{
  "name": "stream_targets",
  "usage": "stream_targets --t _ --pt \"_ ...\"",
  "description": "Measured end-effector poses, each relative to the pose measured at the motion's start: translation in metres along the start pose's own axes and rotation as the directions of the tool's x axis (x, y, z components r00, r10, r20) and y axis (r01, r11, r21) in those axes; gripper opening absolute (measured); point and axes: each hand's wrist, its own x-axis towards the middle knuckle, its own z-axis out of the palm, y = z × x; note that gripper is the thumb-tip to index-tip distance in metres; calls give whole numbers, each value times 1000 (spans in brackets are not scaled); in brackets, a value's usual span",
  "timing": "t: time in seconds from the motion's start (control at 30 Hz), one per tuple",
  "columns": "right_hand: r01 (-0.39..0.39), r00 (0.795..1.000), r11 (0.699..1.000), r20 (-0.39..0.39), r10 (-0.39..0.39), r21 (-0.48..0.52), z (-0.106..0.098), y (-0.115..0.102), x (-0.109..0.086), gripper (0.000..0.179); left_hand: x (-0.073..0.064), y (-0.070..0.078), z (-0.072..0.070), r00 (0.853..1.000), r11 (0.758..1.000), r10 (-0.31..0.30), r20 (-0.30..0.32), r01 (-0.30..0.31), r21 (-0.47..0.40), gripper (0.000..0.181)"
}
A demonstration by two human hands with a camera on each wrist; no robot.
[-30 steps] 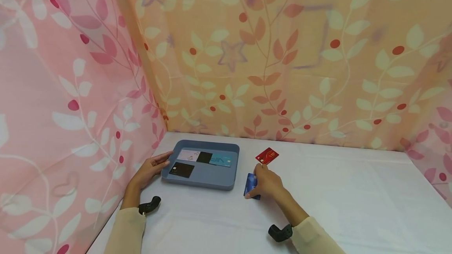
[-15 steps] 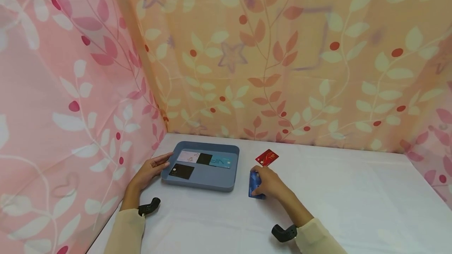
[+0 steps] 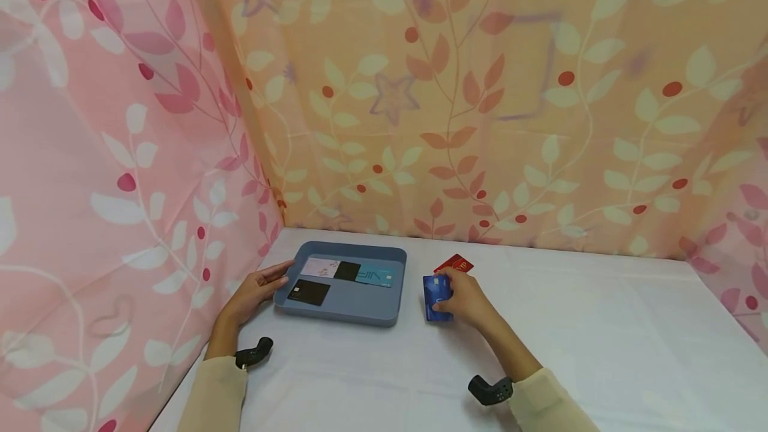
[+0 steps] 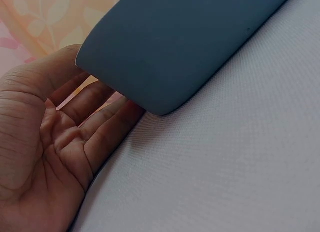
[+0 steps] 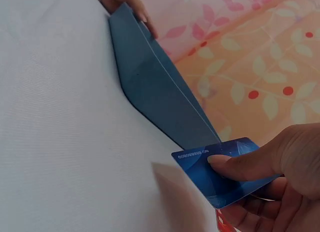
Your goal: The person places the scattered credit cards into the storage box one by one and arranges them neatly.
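My right hand (image 3: 468, 300) pinches a blue card (image 3: 435, 289) with its thumb on the printed face. The card is tilted up, close in front of a red VIP card (image 3: 462, 263) that it and the hand partly cover. In the right wrist view the blue card (image 5: 220, 169) shows a line of numbers. At the left, my left hand (image 3: 255, 291) touches the side of a shallow blue-grey tray (image 3: 360, 309), its fingers fairly straight along the wall. Inside the tray lie a pale pink card (image 3: 320, 267), a light blue card (image 3: 375, 275) and dark cards (image 3: 309, 292).
A white cloth (image 3: 570, 332) covers the table. Pink patterned fabric (image 3: 150, 219) rises close by my left arm, and orange leaf-patterned fabric (image 3: 516, 152) hangs behind the table. Black wrist devices (image 3: 491, 390) stick out from both forearms.
My right hand has raised the blue card, tilting its face up and bringing it slightly farther back and right, over the red card's front. The left hand and tray stay put.
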Motion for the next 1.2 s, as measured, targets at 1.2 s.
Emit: stream_targets --t 1.2 --pt "-96 995 896 67 74 434 -14 1 3 35 1 -1 -1 999 999 -32 -17 32 6 54"
